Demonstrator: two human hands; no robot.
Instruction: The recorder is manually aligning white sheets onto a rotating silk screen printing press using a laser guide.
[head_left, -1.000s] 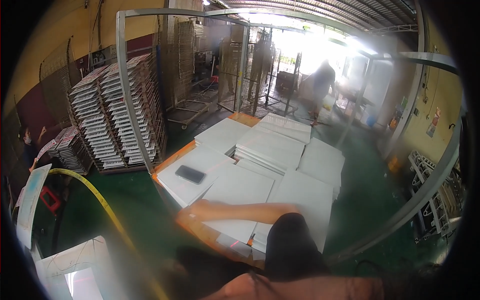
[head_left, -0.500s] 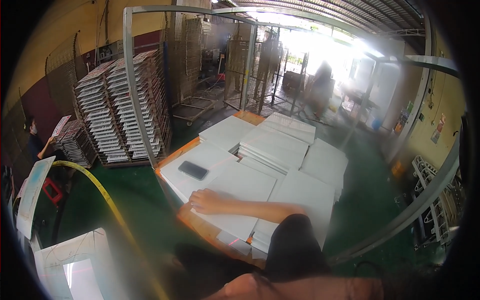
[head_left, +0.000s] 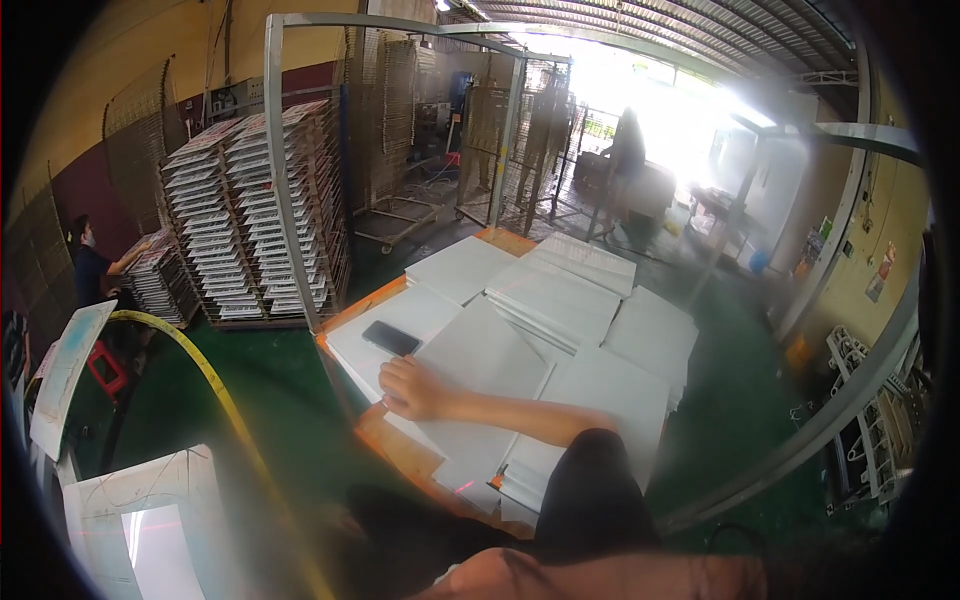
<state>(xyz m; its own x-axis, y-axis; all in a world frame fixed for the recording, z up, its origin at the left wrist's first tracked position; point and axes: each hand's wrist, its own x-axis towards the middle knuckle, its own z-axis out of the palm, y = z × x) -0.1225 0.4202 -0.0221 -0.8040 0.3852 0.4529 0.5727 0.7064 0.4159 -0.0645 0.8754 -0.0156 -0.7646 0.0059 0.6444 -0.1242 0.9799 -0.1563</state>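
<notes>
My right hand (head_left: 405, 388) reaches in from the right, its fingers curled over the left edge of a white sheet (head_left: 490, 350). That sheet lies askew on top of a pile, and the finger ends are partly hidden. Just beyond the hand a dark phone (head_left: 391, 338) rests on another white sheet (head_left: 350, 330). Several piles of white sheets (head_left: 555, 295) cover an orange-edged pallet or table (head_left: 400, 448). My left hand does not show.
A grey metal frame (head_left: 275, 150) stands around the piles. Tall racks of sheets (head_left: 205, 230) are at the far left, near a seated co-worker (head_left: 88, 265). A yellow curved band (head_left: 215, 380) and a pale board (head_left: 95, 500) are at near left. Metal brackets (head_left: 865, 410) lean at right.
The white sheet under my right hand has turned and shifted, its far corner now pointing away from me. The co-worker's printed sheet has come down onto a stack. The view has shifted slightly.
</notes>
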